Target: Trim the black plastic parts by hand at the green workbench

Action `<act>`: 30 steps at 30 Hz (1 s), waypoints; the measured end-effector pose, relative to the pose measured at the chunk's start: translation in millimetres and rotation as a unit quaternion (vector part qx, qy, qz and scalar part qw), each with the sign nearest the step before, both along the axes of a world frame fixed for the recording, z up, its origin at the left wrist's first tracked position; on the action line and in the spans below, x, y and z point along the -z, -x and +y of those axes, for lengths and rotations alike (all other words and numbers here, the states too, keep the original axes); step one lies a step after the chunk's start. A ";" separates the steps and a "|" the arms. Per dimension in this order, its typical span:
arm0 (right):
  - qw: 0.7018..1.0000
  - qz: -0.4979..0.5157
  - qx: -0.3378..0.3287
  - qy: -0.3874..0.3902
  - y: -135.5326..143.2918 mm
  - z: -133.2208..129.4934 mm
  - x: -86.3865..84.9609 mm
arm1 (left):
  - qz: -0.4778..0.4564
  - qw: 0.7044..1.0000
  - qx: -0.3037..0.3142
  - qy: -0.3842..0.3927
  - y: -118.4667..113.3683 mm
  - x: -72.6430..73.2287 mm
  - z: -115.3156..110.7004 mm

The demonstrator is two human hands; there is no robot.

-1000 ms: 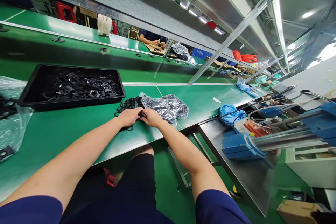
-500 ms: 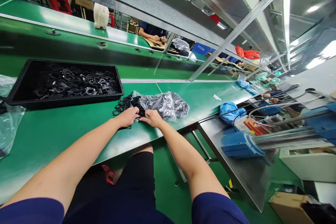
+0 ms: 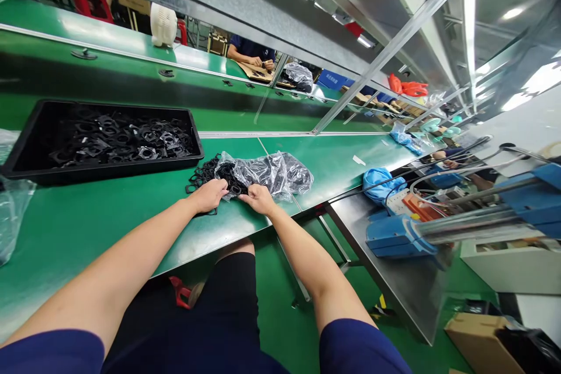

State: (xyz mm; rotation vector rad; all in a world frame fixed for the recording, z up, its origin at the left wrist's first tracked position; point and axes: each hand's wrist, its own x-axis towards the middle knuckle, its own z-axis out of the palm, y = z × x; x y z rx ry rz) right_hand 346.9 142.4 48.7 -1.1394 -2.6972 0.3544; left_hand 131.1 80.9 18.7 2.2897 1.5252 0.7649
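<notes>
A clear plastic bag (image 3: pixel 274 174) filled with black parts lies on the green workbench, its mouth toward the left. Black ring-shaped plastic parts (image 3: pixel 202 174) spill from the mouth onto the bench. My left hand (image 3: pixel 211 195) is closed at the near left edge of the mouth, pinching the film beside the loose parts. On the right, my right hand (image 3: pixel 259 198) grips the near side of the bag, thumb pointing left. Between the two hands the mouth is spread, and dark parts show inside. The fingertips are partly hidden.
A black tray (image 3: pixel 109 170) of similar parts stands to the left, beside another clear bag (image 3: pixel 17 210). Right of the bench are a metal table (image 3: pixel 394 280) and a blue machine (image 3: pixel 398 236). A co-worker's hands (image 3: pixel 262 63) work across the line. A slanted metal post (image 3: pixel 350 90) rises behind the bench.
My hands have moved slightly apart, widening the bag's mouth so more of the black parts show between them. The whole view has shifted a little.
</notes>
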 end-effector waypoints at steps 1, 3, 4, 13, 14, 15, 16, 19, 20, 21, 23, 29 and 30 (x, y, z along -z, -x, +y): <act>1.000 0.000 -0.007 -0.003 -0.5 -2.4 -1.6 | 0.007 1.000 0.000 -0.006 0.1 -1.3 -2.3; 1.000 0.002 -0.023 -0.005 -1.0 -8.9 -6.5 | 0.021 1.000 0.000 -0.017 0.8 -3.8 -8.7; 1.000 0.006 -0.023 -0.007 -0.4 -12.9 -9.8 | 0.027 0.999 -0.001 -0.022 1.3 -5.0 -12.8; 0.982 -0.122 -0.008 -0.148 51.8 -34.3 -43.4 | 0.071 0.991 -0.030 -0.111 8.8 -6.8 -52.1; 0.977 -0.144 -0.029 -0.153 59.7 -33.7 -45.3 | 0.075 0.990 -0.035 -0.111 9.6 -5.8 -55.0; 0.973 -0.163 -0.045 -0.158 67.0 -32.9 -46.7 | 0.080 0.990 -0.047 -0.109 10.3 -4.7 -57.7; 0.968 -0.180 -0.058 -0.164 73.5 -31.9 -47.8 | 0.086 0.989 -0.062 -0.107 10.8 -3.5 -59.9; 0.950 -0.245 -0.084 -0.177 88.4 -27.9 -49.4 | 0.107 0.982 -0.113 -0.104 11.5 -0.6 -64.2; 0.942 -0.268 -0.090 -0.180 92.2 -26.2 -49.5 | 0.114 0.980 -0.128 -0.103 11.4 0.2 -64.7; 0.935 -0.291 -0.092 -0.182 95.7 -24.2 -49.4 | 0.119 0.977 -0.145 -0.102 11.2 1.0 -65.0; 0.923 -0.331 -0.078 -0.181 101.9 -19.8 -48.3 | 0.124 0.971 -0.180 -0.097 10.4 2.4 -65.1; 0.910 -0.375 -0.087 -0.150 112.4 -4.4 -47.8 | 0.108 0.961 -0.242 -0.080 8.8 5.2 -67.9; 0.911 -0.370 -0.101 -0.151 112.1 -2.1 -49.9 | 0.104 0.960 -0.246 -0.080 8.9 5.4 -68.8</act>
